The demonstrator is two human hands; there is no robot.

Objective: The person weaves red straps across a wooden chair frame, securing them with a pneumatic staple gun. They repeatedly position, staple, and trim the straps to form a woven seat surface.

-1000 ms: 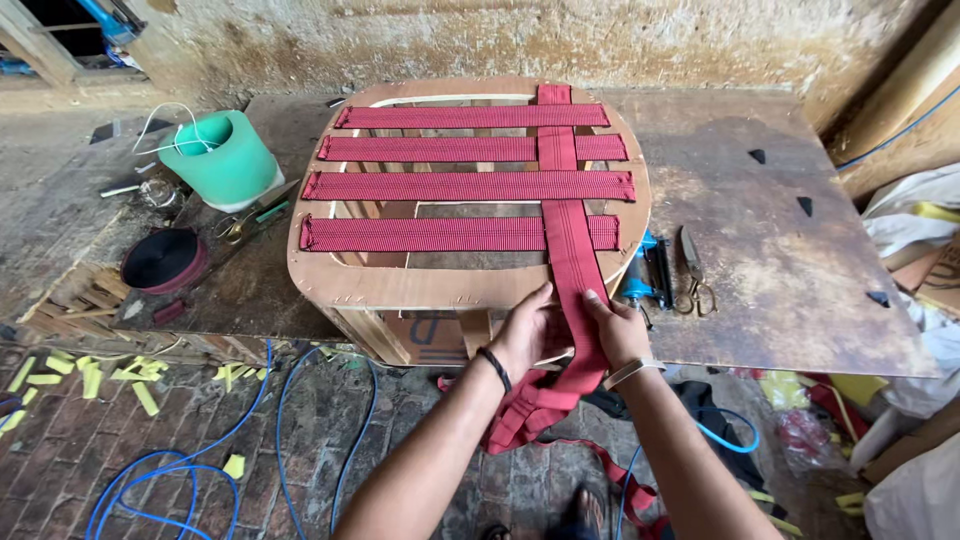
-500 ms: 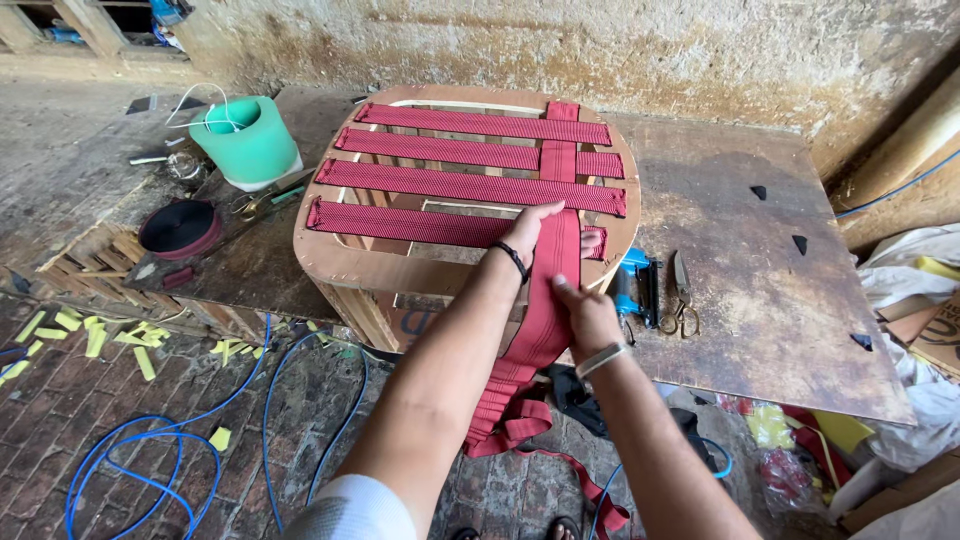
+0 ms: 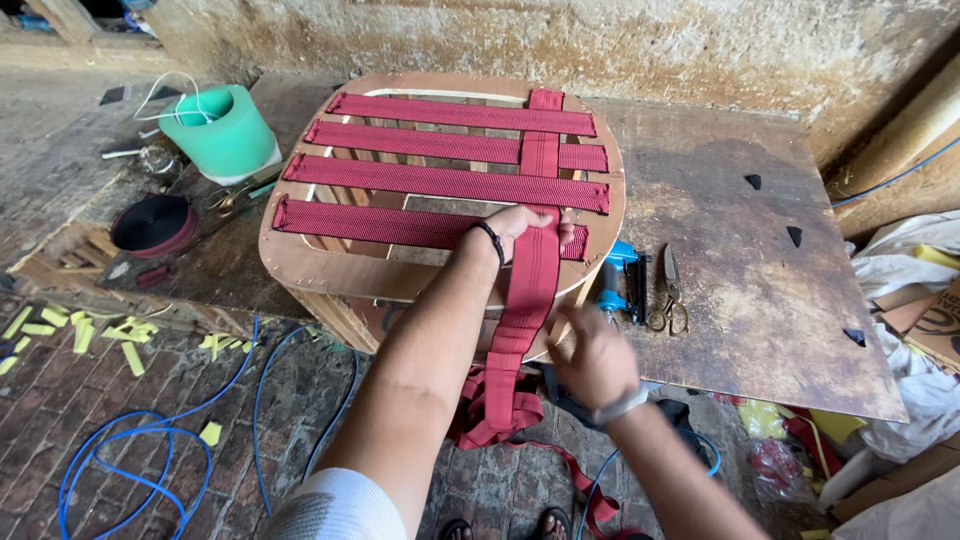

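My left hand (image 3: 525,222) lies on the round wooden seat frame (image 3: 300,262), fingers curled over the vertical red webbing strap (image 3: 532,285) where it meets the nearest of the four cross straps (image 3: 370,222). Grip closed, pinning the strap flat to the frame's near edge.

My right hand (image 3: 592,358) hangs below the frame's near edge, beside the strap's hanging tail; it is blurred. I cannot tell how far that grip is open or whether it holds anything.

The loose strap runs down from the frame and bunches in a heap (image 3: 495,410) near the floor.

Risks, as I judge them:
- Only one hand holds tension. If my left fingers ease, the strap may slacken and sag across the weave.
- The strap could creep sideways off its line over the cross straps, leaving the weave crooked.
- The heap below could snag or twist and feed a twist up to the frame.
- The frame overhangs the bench (image 3: 760,300); hard pulling may tip or slide it.

Around the frame:
- Right of it, on the bench: blue staple gun (image 3: 612,285), scissors (image 3: 672,295).
- Left of it: green bucket (image 3: 222,130), dark roll of webbing (image 3: 152,225).
- Below it, on the brick floor: blue hose (image 3: 130,450) and yellow scraps (image 3: 45,325).

Nothing lies between my right hand and the tools, as far as I can see.
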